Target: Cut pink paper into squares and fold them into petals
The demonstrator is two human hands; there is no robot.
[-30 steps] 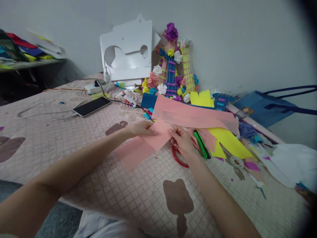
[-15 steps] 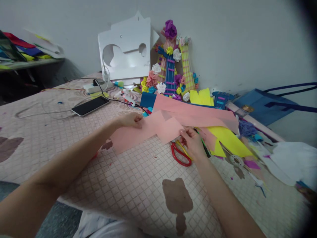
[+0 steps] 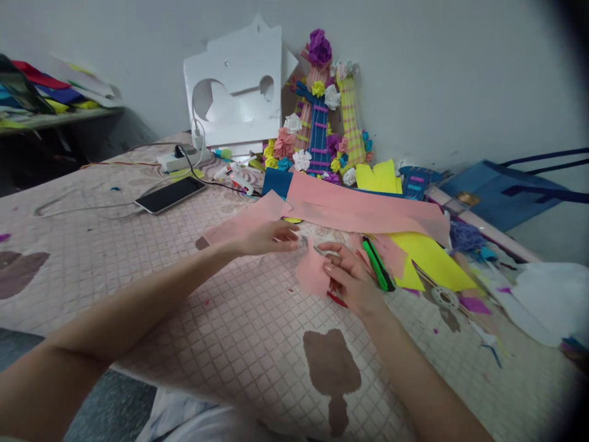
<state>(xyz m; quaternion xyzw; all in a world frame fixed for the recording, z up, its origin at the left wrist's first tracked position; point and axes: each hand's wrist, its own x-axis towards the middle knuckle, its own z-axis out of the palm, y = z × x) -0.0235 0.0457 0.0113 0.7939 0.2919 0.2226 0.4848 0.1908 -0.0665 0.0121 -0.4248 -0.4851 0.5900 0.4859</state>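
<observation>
My right hand point(image 3: 350, 277) is closed on a small piece of pink paper point(image 3: 313, 273), held just above the table. Part of a red scissors handle point(image 3: 337, 299) shows beneath that hand; the rest of the scissors is mostly hidden. My left hand point(image 3: 271, 238) is empty, fingers stretched toward the small piece and apart from it. Behind the left wrist a larger pink sheet point(image 3: 248, 216) lies on the table. A green cutter knife point(image 3: 377, 263) rests just right of my right hand.
A long pink strip point(image 3: 368, 205) and yellow sheets point(image 3: 432, 261) lie behind and to the right. A phone point(image 3: 170, 195), a glue gun point(image 3: 237, 178) and a power strip point(image 3: 179, 161) with cables are at the left. Decorated paper guitars point(image 3: 319, 132) lean on the wall.
My left hand has let go of the larger pink sheet and moved right. My right hand has drawn the small pink piece nearer, over the scissors, and its edge is now turned up.
</observation>
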